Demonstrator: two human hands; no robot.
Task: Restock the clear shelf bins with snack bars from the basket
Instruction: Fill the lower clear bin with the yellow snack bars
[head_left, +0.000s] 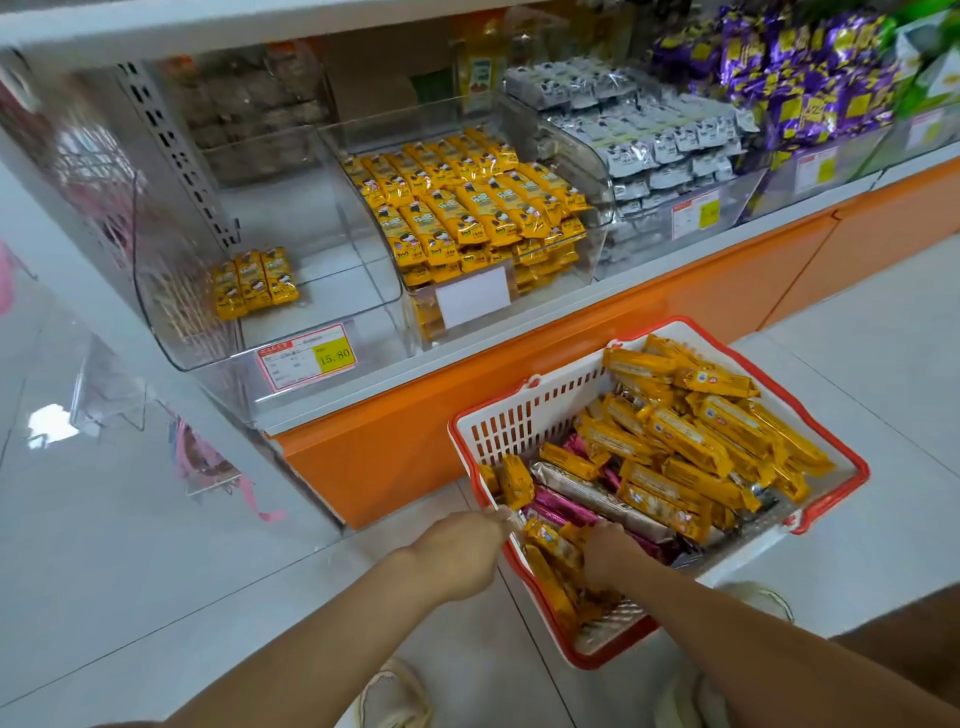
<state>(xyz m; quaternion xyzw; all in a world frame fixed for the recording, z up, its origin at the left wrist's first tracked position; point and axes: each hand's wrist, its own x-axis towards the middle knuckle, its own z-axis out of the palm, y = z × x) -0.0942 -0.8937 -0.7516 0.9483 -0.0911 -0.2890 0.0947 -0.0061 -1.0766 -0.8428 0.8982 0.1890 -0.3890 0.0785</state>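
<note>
Right hand (608, 556) is down among the snack bars (691, 431), fingers buried, so I cannot tell what it holds. Left hand (462, 551) curls its fingers over the near rim of the basket (524, 415), which sits on the floor close to the orange shelf base (415, 457). Beyond, the left clear bin (171, 312) has just three bars (254, 283) by its left wall, with open room beside them. The next bin (597, 208) is packed to its front lip.
</note>
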